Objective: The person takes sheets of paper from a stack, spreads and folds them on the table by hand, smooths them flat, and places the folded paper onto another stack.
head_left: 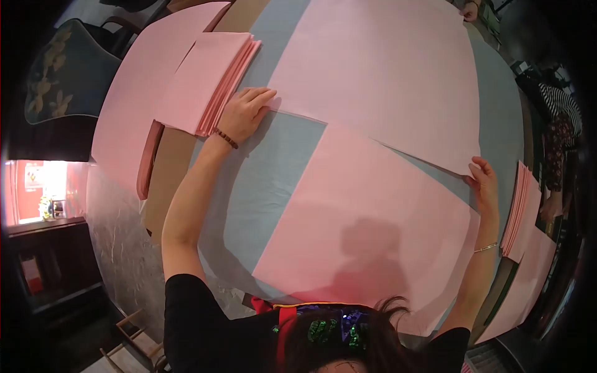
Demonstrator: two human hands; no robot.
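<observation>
A large pale pink sheet [385,68] is spread across the table, its near edge partly lifted; I cannot tell whether it is paper or cloth. My left hand [247,113], with a beaded bracelet at the wrist, pinches its near left corner. At the near right corner, my right hand [482,180] grips the same sheet between thumb and fingers. Closer to my body lies a second pink sheet [367,205], flat and crossed by my shadow. Beside my left hand rests a stack of folded pink sheets [211,74].
A blue-grey cover [267,168] lies under the sheets. Another person's hand [471,11] is at the far right corner. More folded pink sheets [519,211] sit at the right. A cushioned chair [68,81] stands left, and brown board [171,174] shows by the left stack.
</observation>
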